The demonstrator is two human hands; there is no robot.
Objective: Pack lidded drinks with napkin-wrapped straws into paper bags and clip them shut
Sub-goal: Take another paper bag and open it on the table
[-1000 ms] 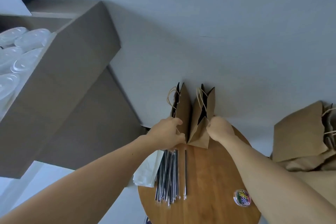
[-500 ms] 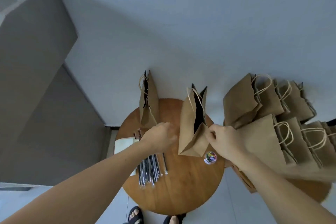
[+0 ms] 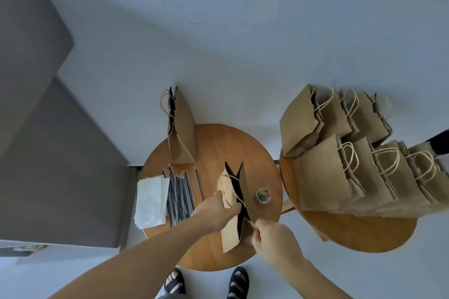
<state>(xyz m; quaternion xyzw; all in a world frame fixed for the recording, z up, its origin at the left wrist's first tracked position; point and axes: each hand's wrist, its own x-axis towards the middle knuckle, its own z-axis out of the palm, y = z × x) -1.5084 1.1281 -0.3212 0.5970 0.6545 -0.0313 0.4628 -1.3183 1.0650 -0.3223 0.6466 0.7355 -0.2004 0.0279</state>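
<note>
Item: paper bag [image 3: 227, 189], brown, rope-handled, standing at the near centre of the round table [image 3: 264, 153].

Change: half a second ago it stood farther back with both hands low at its base. It now sits nearer the person, and the hands have risen to its mouth. A dark slit shows between the walls, so the bag seems ready for loading.

Left hand [image 3: 216, 213]: fingers curled over the left wall at the rim, drawing it leftward.

Right hand [image 3: 272, 238]: pinching the right wall at its near edge. Whether it also has the handle cannot be told.

Position: the bag lies between the two hands and touches both, its mouth facing up toward the camera.

Supplies:
- napkins [image 3: 151, 199], a white stack at the table's left edge
- straws [image 3: 179, 196], just beside the napkins
- clip jar [image 3: 263, 195], just right of the bag
- second bag [image 3: 181, 138], upright at the far left

No drink is in view.

Adjacent: finished bags [image 3: 340, 172], crowded on the right-hand table [image 3: 364, 238].
</note>
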